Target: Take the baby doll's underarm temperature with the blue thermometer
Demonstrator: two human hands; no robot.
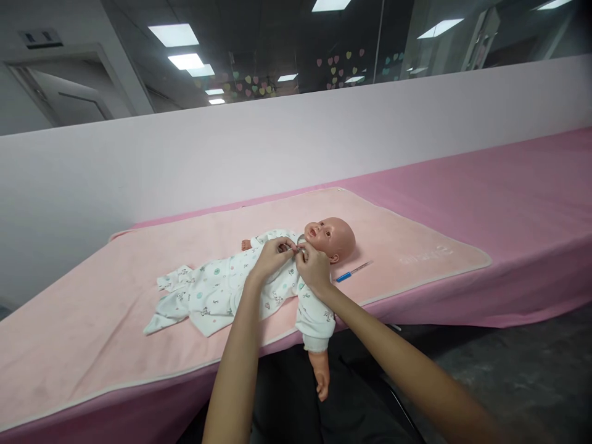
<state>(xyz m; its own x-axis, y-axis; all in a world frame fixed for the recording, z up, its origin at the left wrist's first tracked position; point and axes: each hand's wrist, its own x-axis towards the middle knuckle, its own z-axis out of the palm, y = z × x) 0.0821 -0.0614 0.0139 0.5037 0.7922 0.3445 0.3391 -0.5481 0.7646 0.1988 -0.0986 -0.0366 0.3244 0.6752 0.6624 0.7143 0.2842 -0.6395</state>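
The left hand [276, 256] and right hand [314, 266] meet at the neckline of a white cotton baby garment [217, 290] printed with small green and dark figures, thumbs and forefingers drawn together in tight pinches on the cloth just below the chin; whether a fastener sits between the fingertips is too small to tell. Two facing pinches probably serve to keep both sides of the opening under control, and both wrists seem bent inward for that reason. The garment is on a bald, tan plastic baby doll [340, 237], lying face up along the near edge of the worktop, head toward the right end and garment legs toward the left, likely so close to keep it within easy reach. Its near forearm [319, 373] hangs over that edge; its far hand [246, 245] rests on the peach, pale-edged cloth mat [416, 256], which presumably cushions the doll. Just beside the head, toward the mat's near edge, a slim stick with a blue end [346, 275] lies apart from the hands. Beneath the mat, pink fabric drapes the worktop [513, 191], whose far edge runs along a plain white wall [296, 148].
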